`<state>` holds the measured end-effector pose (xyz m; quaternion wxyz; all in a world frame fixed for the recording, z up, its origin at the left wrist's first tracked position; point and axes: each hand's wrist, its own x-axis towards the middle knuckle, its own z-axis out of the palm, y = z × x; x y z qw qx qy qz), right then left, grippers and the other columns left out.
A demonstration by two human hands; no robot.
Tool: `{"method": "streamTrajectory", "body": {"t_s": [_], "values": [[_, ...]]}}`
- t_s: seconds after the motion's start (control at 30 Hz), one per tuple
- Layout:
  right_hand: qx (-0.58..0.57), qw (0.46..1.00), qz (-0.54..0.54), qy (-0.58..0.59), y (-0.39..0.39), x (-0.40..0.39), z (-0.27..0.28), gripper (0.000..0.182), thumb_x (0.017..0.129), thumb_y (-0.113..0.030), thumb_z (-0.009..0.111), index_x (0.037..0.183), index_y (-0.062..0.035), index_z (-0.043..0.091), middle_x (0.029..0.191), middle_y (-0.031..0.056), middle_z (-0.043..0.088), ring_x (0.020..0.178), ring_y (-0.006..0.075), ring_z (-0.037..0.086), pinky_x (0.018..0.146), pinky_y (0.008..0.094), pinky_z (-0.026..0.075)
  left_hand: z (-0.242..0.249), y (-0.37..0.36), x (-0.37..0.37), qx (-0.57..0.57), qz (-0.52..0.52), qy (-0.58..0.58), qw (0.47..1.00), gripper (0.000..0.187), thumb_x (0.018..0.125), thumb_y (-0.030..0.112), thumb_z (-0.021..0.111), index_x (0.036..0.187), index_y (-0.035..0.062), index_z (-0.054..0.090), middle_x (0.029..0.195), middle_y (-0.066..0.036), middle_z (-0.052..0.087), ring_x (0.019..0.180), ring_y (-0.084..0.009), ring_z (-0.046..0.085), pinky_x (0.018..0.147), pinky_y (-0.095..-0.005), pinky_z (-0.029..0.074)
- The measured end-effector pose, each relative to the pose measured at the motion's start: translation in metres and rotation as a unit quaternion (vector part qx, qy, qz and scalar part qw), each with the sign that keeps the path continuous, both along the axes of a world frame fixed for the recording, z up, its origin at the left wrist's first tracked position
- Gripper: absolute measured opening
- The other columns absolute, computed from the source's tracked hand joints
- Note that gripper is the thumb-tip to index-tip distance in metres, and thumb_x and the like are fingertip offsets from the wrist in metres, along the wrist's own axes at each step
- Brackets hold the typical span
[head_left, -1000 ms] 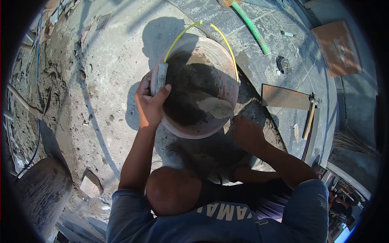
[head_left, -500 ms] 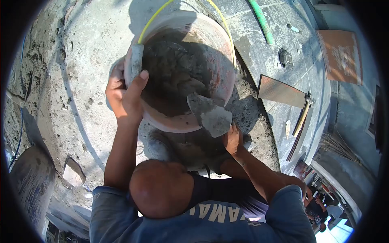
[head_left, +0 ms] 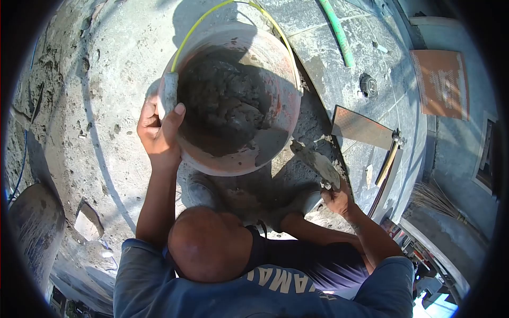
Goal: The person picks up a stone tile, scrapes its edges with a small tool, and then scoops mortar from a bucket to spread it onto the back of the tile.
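Note:
My left hand (head_left: pixel 163 132) is closed on the left rim of a pale bucket (head_left: pixel 275 58), thumb over the edge, beside the grey sleeve at one end of its yellow handle (head_left: pixel 199 24). Wet grey mortar (head_left: pixel 220 98) fills the lower part of the bucket, heaped toward the left. In my right hand (head_left: pixel 338 202) is a trowel (head_left: pixel 316 164), gripped with the fingers wrapped round its handle, which is mostly hidden. The trowel's mortar-smeared blade is turned nearly edge-on, outside the bucket to its lower right, its tip close to the rim.
To the right lie a hammer (head_left: pixel 391 159), a flat metal sheet (head_left: pixel 363 127) and a green hose (head_left: pixel 339 34) on tiled floor. Farther right are a brown tile (head_left: pixel 442 85) and a straw broom (head_left: pixel 437 201). A broken tile piece (head_left: pixel 88 222) lies at lower left.
My right hand has moved right and down with the trowel, from over the bucket's rim to outside it. The blade has turned from flat to nearly edge-on. My left hand stays on the rim.

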<state>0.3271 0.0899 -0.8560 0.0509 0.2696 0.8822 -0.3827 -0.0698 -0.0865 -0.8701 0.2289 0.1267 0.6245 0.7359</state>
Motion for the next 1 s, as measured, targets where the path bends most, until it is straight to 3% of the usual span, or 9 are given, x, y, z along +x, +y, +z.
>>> {"method": "streamTrajectory", "body": {"t_s": [0.07,0.13,0.23,0.4,0.57,0.7,0.83,0.93,1.0], "values": [[-0.341,0.919,-0.179,-0.088,-0.017,-0.038,0.021,0.012,0.072,-0.002,0.052,0.083,-0.0056,0.053,0.075,0.0035,0.054,0.064,0.0147,0.052,0.059,0.0281,0.043,0.005,0.005,0.005,-0.011,0.012,0.027,0.999,0.031,0.08,0.008,0.067,0.107,-0.003,0.06,0.089,-0.001,0.055,0.077,-0.0057,0.046,0.071,-0.0201,0.036],[-0.567,0.808,-0.158,-0.032,-0.025,-0.064,0.008,0.009,0.083,-0.013,0.056,0.078,-0.0055,0.052,0.068,0.0038,0.051,0.06,0.0134,0.051,0.055,0.0279,0.042,0.004,0.004,0.007,-0.012,0.008,0.031,0.999,0.031,0.08,0.008,0.067,0.108,-0.003,0.06,0.089,-0.001,0.055,0.077,-0.0058,0.046,0.072,-0.0204,0.036],[-0.629,0.736,-0.197,-0.155,-0.03,-0.095,-0.019,0.033,0.092,-0.031,0.056,0.072,-0.0058,0.051,0.062,0.0033,0.049,0.055,0.0125,0.048,0.05,0.0273,0.04,0.001,0.003,0.006,-0.012,0.015,0.012,1.0,0.033,0.08,0.009,0.066,0.111,-0.0028,0.059,0.093,-0.002,0.058,0.08,-0.0078,0.05,0.075,-0.0217,0.039],[-0.603,0.73,-0.204,-0.251,-0.01,-0.031,-0.031,0.046,0.093,-0.042,0.057,0.066,-0.0058,0.05,0.058,0.0021,0.046,0.05,0.0129,0.046,0.047,0.0288,0.04,0.008,0.004,0.007,0.023,0.05,-0.005,0.998,0.038,0.08,0.012,0.067,0.114,-0.0028,0.058,0.094,-0.003,0.06,0.082,-0.0087,0.053,0.075,-0.0221,0.04],[-0.275,0.826,-0.197,-0.451,0.037,0.001,0.059,0.043,0.091,-0.042,0.062,0.073,-0.0032,0.057,0.059,0.0013,0.05,0.054,0.011,0.05,0.048,0.0292,0.042,0.008,-0.003,0.014,-0.036,-0.009,-0.002,0.999,0.044,0.079,0.007,0.068,0.119,-0.0067,0.054,0.103,-0.006,0.059,0.093,-0.011,0.054,0.083,-0.0249,0.043],[0.033,0.9,0.046,-0.433,0.059,-0.078,0.14,0.055,0.091,-0.046,0.055,0.08,0.0077,0.061,0.071,0.0266,0.061,0.075,0.041,0.063,0.07,0.0457,0.048,0.018,0.01,0.04,0.002,-0.023,0.005,1.0,0.048,0.078,0.004,0.068,0.122,-0.0076,0.052,0.115,-0.013,0.059,0.107,-0.0184,0.055,0.092,-0.0305,0.043],[0.153,0.881,0.101,-0.436,0.065,-0.14,0.142,0.047,0.091,-0.042,0.056,0.099,0.005,0.057,0.085,0.0249,0.064,0.088,0.0392,0.064,0.075,0.0458,0.05,0.02,0.024,0.053,0.05,-0.126,0.119,0.984,0.055,0.077,0.004,0.068,0.127,-0.0091,0.048,0.128,-0.023,0.053,0.124,-0.0272,0.048,0.104,-0.0381,0.035],[0.151,0.854,0.141,-0.477,0.077,-0.153,0.108,0.044,0.093,-0.039,0.054,0.1,0.0046,0.058,0.08,0.0229,0.065,0.08,0.034,0.068,0.07,0.0436,0.052,0.019,0.025,0.054,0.002,-0.163,0.222,0.961,0.055,0.075,0.004,0.069,0.125,-0.0098,0.05,0.131,-0.025,0.052,0.127,-0.0303,0.046,0.107,-0.0415,0.032],[-0.045,0.773,0.153,-0.614,0.069,-0.174,0.103,0.042,0.095,-0.037,0.05,0.107,0.0029,0.056,0.076,0.0168,0.065,0.065,0.0284,0.067,0.065,0.0414,0.052,0.02,0.027,0.057,0.016,-0.149,0.184,0.972,0.054,0.075,0.004,0.069,0.124,-0.0098,0.051,0.13,-0.024,0.052,0.126,-0.0289,0.047,0.106,-0.0404,0.033]]}}
